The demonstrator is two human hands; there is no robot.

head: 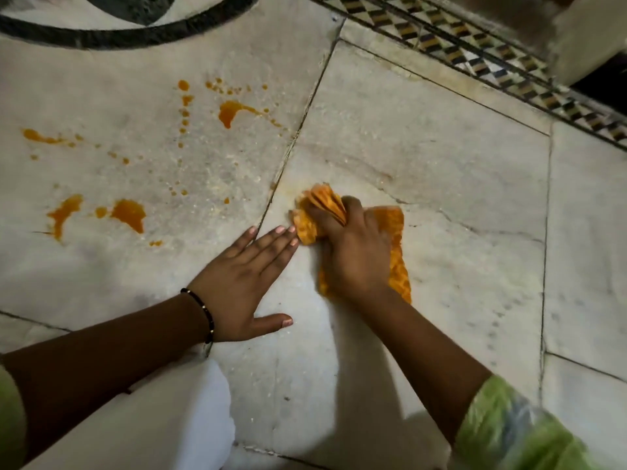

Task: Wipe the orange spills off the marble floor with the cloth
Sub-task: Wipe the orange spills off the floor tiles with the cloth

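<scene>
An orange-stained cloth (395, 262) lies bunched on the pale marble floor (441, 171), and my right hand (353, 252) presses down on it, fingers closed around its folds. My left hand (244, 283) rests flat on the floor just left of the cloth, fingers spread, its fingertips nearly touching the cloth's edge. Orange spills lie to the left of both hands: a blot (129, 213) and a streak (62, 213) close by, a larger splash (229, 111) farther off, a smear (40, 137) at far left, and several small drops between them.
A dark curved inlay band (118, 39) crosses the floor at the top left. A patterned mosaic border (492, 56) runs diagonally along the top right, with a pale wall or step (587, 45) beyond it. White fabric (210, 418) lies under my left forearm.
</scene>
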